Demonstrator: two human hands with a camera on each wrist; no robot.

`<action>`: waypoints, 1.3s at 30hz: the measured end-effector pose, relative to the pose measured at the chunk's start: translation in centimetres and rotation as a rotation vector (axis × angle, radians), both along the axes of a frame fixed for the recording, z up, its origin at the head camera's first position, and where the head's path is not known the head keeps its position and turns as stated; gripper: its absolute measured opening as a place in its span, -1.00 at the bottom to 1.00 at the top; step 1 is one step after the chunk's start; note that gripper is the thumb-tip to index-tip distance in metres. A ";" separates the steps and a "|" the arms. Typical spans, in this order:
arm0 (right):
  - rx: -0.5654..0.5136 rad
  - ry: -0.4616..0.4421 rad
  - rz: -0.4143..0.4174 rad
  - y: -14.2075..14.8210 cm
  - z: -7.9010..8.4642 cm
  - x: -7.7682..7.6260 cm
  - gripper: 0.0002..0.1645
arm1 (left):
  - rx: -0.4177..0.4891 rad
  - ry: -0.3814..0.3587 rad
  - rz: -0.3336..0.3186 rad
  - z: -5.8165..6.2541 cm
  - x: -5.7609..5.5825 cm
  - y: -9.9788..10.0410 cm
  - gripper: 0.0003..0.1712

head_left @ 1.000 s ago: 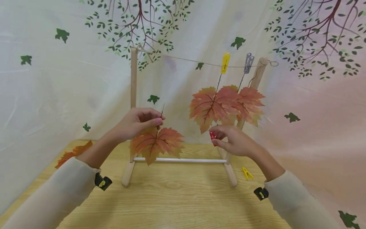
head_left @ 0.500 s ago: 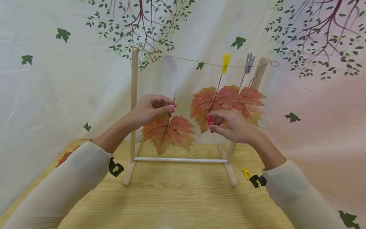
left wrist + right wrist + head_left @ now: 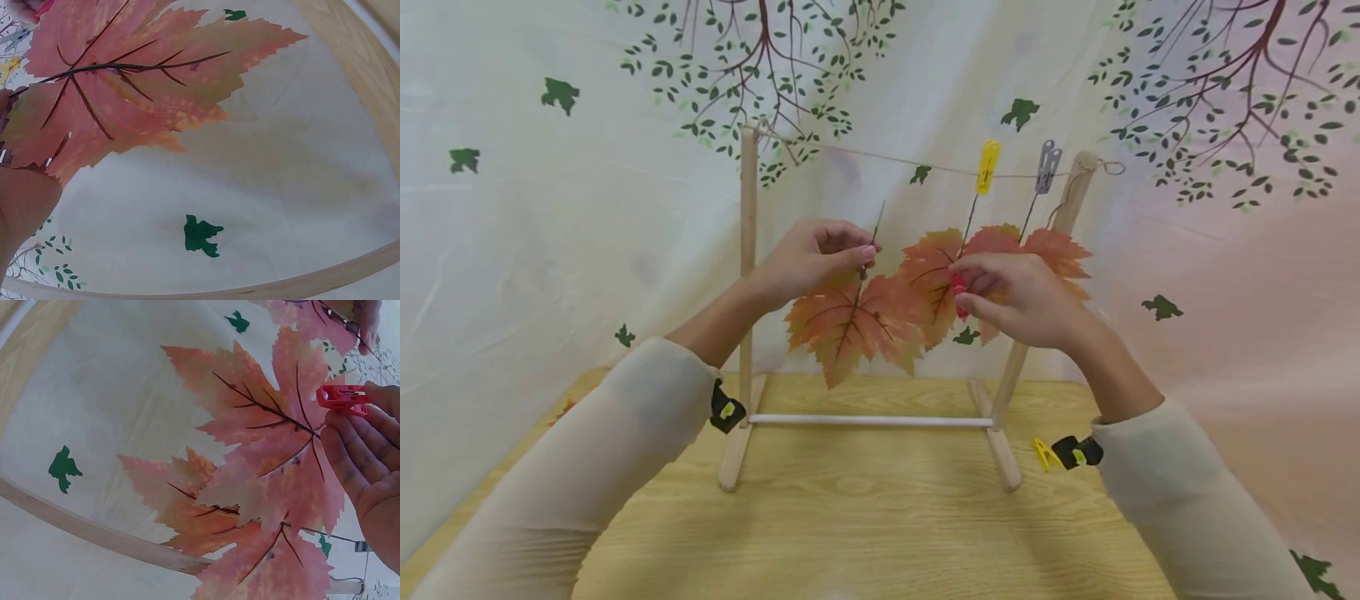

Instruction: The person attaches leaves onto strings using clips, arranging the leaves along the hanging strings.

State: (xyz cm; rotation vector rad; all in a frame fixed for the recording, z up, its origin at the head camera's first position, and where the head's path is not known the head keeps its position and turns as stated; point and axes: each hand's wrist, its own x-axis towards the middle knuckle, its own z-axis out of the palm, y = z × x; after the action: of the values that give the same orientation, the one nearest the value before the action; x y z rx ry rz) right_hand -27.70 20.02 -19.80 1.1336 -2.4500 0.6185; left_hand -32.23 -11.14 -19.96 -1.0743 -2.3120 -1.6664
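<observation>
An orange-red artificial maple leaf [image 3: 857,321] hangs from my left hand [image 3: 820,258], whose thumb and fingers pinch its dark stem below the string. In the left wrist view the same leaf [image 3: 144,75] spreads out from the fingertips. My right hand [image 3: 1026,300] pinches a small red clothespin [image 3: 342,397] between thumb and fingers, in front of the hanging leaves. Two similar leaves [image 3: 928,267] hang by their stems from the string [image 3: 887,157], one under a yellow clothespin [image 3: 988,167], the other under a grey clothespin [image 3: 1048,167].
The string spans two wooden posts [image 3: 748,200], joined low down by a white rod [image 3: 872,421]. A loose yellow clothespin [image 3: 1043,454] lies on the wooden table [image 3: 865,508] near the right foot. Part of another leaf [image 3: 563,410] shows behind the left sleeve.
My left hand has risen and moved right with the leaf, which now overlaps the nearer hanging leaf in view. The right hand has risen with the red clothespin.
</observation>
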 end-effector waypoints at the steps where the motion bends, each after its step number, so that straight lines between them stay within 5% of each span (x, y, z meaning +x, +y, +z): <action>1: -0.004 0.009 0.004 -0.1 0.2 0.0 -0.59 | -0.002 0.003 0.008 0.2 -0.1 0.1 -0.78; 11: -0.021 0.087 -0.021 -0.5 2.4 0.2 -0.64 | 0.046 -0.009 0.061 2.0 -1.2 1.2 -0.75; 24: -0.127 0.151 -0.068 -1.2 5.8 0.3 -0.55 | 0.076 -0.003 0.103 1.4 -3.5 2.7 -0.69; 39: -0.185 0.175 -0.136 -3.8 10.3 -1.0 -0.49 | 0.043 0.017 0.119 1.7 -4.1 3.8 -0.69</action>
State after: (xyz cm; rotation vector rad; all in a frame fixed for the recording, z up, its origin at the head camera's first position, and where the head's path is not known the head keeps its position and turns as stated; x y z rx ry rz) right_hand -28.67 16.24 -9.54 0.9007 -2.2475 0.6597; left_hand -36.34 -7.36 -18.26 -0.9201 -2.2705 -1.6481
